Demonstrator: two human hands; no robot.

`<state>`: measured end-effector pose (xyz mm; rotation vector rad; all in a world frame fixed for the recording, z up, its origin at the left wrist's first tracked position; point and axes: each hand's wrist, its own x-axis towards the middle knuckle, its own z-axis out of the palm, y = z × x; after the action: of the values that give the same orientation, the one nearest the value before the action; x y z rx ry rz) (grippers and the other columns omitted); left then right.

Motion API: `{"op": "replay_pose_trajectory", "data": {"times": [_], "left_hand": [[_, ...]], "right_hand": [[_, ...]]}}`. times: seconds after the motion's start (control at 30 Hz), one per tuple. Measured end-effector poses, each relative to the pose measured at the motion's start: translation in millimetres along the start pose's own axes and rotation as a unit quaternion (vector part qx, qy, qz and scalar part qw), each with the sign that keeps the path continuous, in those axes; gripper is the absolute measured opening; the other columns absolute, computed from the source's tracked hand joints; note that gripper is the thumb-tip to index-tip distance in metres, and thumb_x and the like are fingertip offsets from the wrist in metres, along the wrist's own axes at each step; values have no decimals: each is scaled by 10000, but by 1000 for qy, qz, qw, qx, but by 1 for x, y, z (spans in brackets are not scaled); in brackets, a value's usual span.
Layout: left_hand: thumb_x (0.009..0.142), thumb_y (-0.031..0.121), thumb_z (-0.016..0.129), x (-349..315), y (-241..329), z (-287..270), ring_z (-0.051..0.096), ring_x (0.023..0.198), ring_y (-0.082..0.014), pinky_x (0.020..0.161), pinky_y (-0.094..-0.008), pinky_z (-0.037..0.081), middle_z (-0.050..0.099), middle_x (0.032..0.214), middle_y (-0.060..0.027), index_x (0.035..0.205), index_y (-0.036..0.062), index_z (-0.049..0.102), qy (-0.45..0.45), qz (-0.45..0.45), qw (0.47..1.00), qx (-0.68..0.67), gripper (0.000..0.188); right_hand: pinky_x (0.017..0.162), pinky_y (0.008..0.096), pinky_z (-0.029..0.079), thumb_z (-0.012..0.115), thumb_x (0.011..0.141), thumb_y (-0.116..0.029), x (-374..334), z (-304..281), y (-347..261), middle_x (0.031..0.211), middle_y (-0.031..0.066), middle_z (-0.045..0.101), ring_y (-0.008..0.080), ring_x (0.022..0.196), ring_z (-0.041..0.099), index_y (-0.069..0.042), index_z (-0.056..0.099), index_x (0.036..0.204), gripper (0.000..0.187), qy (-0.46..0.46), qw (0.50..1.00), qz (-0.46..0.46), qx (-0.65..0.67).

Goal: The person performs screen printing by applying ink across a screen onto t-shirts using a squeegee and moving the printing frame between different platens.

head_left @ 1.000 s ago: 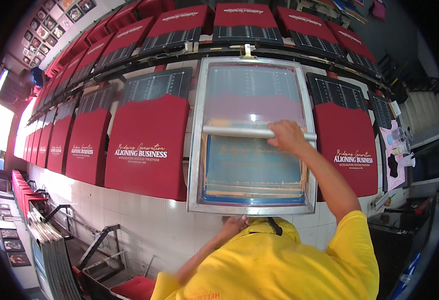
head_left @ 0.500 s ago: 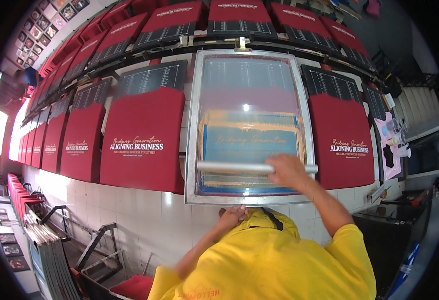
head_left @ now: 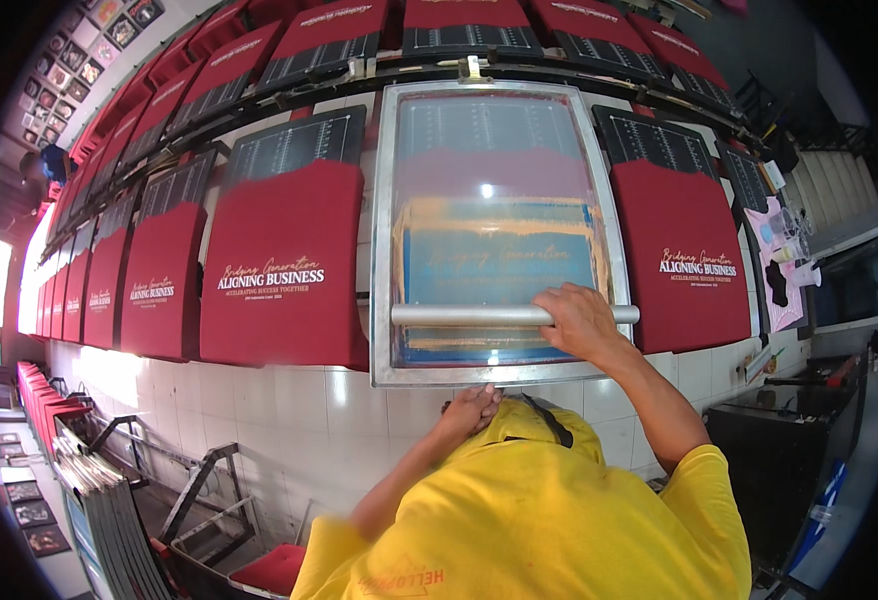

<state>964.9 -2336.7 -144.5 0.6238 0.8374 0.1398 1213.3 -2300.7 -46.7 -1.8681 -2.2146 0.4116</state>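
My right hand (head_left: 581,322) is wrapped round the right part of a long silver squeegee (head_left: 469,315), which lies crosswise over the near part of a metal-framed printing screen (head_left: 383,240). Orange-gold ink (head_left: 499,212) streaks the mesh around a blue area with faint lettering. Beneath the mesh, a dark board and red cloth show through. Close to the middle of the screen's near edge, my left hand (head_left: 474,408) is closed with curled fingers. Whether it grips anything is hidden.
Red shirts with printed lettering lie on boards to the left (head_left: 279,250) and right (head_left: 674,255) of the screen. A rail (head_left: 419,72) runs behind it, with more shirts beyond. Pink cloth with cups (head_left: 784,260) is at far right; a metal rack (head_left: 199,490) stands lower left.
The screen and shirts sit slightly higher in the picture. The squeegee, blurred before, is now sharp and at nearly the same place on the screen. My left hand stays by the near edge.
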Motion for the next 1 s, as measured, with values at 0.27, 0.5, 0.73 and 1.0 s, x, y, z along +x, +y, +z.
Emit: {"op": "replay_pose_trajectory", "data": {"times": [0.27,0.5,0.73,1.0], "left_hand": [[1068,332,396,4,-6,-2,305,515,-58,472,-218,252,386,650,60,879,95,518,4,3,1000,4,328],[1069,336,391,-1,1,2,285,526,-53,476,-213,241,358,635,71,867,98,515,14,-16,1000,-2,336],[1065,276,400,-3,-1,-5,410,547,-85,501,-223,316,447,620,15,946,57,588,32,-1,993,112,313],[712,90,692,-69,129,0,554,1121,-333,934,-426,427,581,1190,-147,1119,55,628,249,375,506,736,413]], "right_hand": [[747,423,497,746,642,-78,-30,29,-9,890,63,631,296,853,588,-76,609,931,321,46,998,-28,-42],[772,402,495,742,630,-59,-18,33,-5,956,53,620,282,893,572,-82,584,952,359,62,995,-35,-70],[761,382,496,722,617,-54,-29,48,-6,953,42,623,267,872,571,-85,590,949,358,85,991,-46,-92],[716,371,519,677,678,-48,-33,52,-3,937,65,625,263,846,597,-63,606,1040,369,85,990,-37,-104]]}}
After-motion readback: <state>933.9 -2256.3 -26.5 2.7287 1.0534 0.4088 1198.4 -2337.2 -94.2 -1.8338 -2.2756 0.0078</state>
